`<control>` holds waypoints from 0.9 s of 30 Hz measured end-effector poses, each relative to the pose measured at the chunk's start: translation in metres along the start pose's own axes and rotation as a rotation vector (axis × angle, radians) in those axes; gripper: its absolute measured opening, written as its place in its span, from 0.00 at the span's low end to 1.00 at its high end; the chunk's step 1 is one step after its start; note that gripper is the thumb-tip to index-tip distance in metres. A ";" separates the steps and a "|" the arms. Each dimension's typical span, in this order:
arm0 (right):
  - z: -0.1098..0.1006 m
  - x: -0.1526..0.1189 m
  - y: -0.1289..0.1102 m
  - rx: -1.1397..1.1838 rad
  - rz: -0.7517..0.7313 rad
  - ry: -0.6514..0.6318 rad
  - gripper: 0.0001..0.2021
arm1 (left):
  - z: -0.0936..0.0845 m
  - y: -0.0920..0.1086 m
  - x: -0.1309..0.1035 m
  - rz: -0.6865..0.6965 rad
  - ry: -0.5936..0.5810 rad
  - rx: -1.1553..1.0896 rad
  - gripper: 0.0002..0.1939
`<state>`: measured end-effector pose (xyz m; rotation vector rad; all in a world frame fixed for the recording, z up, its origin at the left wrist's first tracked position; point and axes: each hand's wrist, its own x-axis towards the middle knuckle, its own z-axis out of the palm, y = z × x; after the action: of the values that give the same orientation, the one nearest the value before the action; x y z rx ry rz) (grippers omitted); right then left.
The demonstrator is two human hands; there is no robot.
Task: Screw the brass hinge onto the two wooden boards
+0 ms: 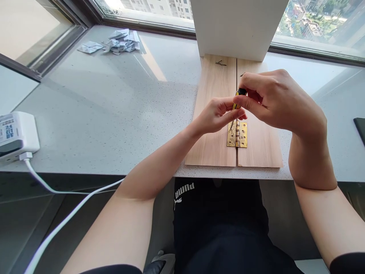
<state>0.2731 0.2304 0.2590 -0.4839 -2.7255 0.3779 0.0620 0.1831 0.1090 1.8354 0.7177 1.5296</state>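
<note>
A screwdriver [236,105] with a yellow and black handle stands slightly tilted over the near half of two wooden boards, its shaft slanting down toward the left leaf of a brass-coloured hinge [237,139]. Whether the tip touches a screw there is too small to tell. The grip of the right hand [273,99] pinches the top of the handle between thumb and fingers, from the right. The left hand [221,114] reaches in from the near left, its grip pressed together about the lower part of the screwdriver, just above the hinge.

The hinge lies across the narrow gap between the left board [215,85] and the right board [262,146], one leaf on each. A few small screws [221,63] lie at the far end of the left board, near a white panel [236,28] standing upright.

The boards rest on a pale speckled surface [137,110]. Crumpled paper [122,42] lies at its far left, a white adapter [21,133] with a cable [42,182] at the near left.
</note>
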 end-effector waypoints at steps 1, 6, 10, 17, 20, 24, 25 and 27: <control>0.000 0.000 -0.001 -0.023 0.014 -0.004 0.21 | 0.001 -0.001 0.000 -0.003 -0.001 0.001 0.29; 0.005 0.001 -0.009 -0.144 0.138 0.009 0.26 | 0.005 -0.007 -0.002 0.005 0.003 0.040 0.30; 0.013 0.002 -0.019 -0.211 0.203 0.004 0.30 | -0.001 -0.010 -0.003 0.007 0.031 0.067 0.33; 0.006 -0.002 -0.013 -0.074 0.114 -0.015 0.16 | -0.003 -0.008 -0.004 0.003 0.045 0.080 0.33; -0.002 -0.003 -0.004 0.052 0.018 -0.082 0.15 | -0.001 -0.006 -0.003 -0.018 0.013 0.061 0.34; -0.006 -0.002 0.002 0.152 0.048 -0.072 0.11 | 0.001 -0.001 -0.002 -0.027 -0.029 0.064 0.35; -0.006 -0.002 0.002 0.173 0.056 -0.070 0.10 | 0.001 -0.001 -0.002 -0.021 -0.032 0.058 0.34; -0.005 -0.001 0.002 0.194 0.065 -0.068 0.09 | 0.002 -0.001 -0.003 -0.018 -0.033 0.046 0.33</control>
<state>0.2766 0.2326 0.2627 -0.5153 -2.7057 0.6802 0.0635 0.1815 0.1064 1.8785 0.7572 1.4788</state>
